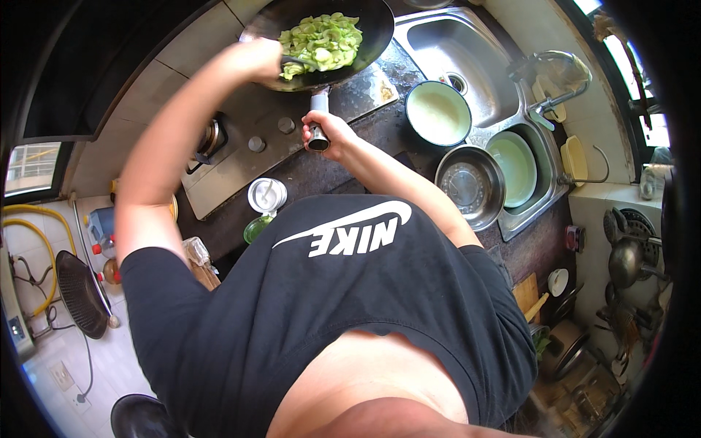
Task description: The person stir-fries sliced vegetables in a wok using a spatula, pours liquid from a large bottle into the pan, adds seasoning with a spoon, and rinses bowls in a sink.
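Note:
A dark wok stands over the stove and holds a heap of pale green vegetable slices. My left hand, a little blurred, is closed round the dark handle of a spatula at the wok's left side. The spatula's head is partly hidden among the slices. Near me, the fingers of my right hand wrap round the wok's handle, which points toward my body.
Right of the stove sit a dark-rimmed pale bowl, a steel basin and a sink with a green basin in its smaller bowl. A white container stands on the counter before my chest. Ladles hang at right.

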`<state>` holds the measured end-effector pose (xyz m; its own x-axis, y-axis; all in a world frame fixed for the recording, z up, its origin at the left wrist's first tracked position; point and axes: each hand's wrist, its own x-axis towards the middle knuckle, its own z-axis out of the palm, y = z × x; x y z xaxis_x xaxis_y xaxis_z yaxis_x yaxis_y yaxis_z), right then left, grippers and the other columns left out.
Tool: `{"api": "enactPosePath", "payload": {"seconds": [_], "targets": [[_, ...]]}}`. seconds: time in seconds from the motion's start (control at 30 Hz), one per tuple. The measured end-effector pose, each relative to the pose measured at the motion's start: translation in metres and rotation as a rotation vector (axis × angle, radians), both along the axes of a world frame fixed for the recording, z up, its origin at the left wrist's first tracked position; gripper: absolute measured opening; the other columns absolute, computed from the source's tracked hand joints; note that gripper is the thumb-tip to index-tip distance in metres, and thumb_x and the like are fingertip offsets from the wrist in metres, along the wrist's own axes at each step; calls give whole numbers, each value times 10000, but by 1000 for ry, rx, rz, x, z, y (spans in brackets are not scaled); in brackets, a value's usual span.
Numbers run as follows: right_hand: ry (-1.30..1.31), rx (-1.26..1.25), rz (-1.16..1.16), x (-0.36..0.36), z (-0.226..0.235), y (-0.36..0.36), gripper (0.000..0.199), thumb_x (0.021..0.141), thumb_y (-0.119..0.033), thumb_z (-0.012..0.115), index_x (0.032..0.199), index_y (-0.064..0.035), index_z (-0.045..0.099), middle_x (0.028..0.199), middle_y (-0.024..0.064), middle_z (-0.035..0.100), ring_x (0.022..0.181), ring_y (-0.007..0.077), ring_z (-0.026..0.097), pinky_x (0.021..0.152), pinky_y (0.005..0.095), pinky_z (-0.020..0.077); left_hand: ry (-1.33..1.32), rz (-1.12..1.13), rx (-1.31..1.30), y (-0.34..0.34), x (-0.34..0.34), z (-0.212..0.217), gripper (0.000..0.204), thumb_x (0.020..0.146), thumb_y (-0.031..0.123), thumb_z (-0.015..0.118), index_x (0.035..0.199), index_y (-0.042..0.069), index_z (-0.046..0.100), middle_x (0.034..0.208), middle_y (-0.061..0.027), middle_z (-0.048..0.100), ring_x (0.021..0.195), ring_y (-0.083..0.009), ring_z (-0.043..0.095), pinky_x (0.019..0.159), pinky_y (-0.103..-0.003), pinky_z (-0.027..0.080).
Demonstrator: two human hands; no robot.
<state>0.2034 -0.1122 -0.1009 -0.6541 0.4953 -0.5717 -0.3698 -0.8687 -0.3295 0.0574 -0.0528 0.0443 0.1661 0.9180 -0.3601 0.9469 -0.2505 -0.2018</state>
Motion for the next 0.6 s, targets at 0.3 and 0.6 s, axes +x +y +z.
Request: {"api": "enactPosePath", "payload": {"seconds": [0.3, 0.6], "targets": [[-4, -4, 3, -1, 2, -2, 113, 693, -75, 535, 725, -16, 444, 556, 62, 485, 432, 146, 484, 417, 300, 426, -1005, 924, -376, 9, -111, -38, 266, 848, 296, 438, 730, 64, 490, 473, 37, 421, 338, -17, 386, 270, -143, 297], [-8, 6, 21, 0, 8, -4, 115, 706, -76, 542, 733, -32, 439, 565, 46, 488, 443, 134, 488, 437, 279, 433, -999, 1054, -365, -48, -149, -38, 297, 848, 353, 417, 815, 73, 514, 447, 79, 413, 298, 11, 311, 266, -131, 212]]}}
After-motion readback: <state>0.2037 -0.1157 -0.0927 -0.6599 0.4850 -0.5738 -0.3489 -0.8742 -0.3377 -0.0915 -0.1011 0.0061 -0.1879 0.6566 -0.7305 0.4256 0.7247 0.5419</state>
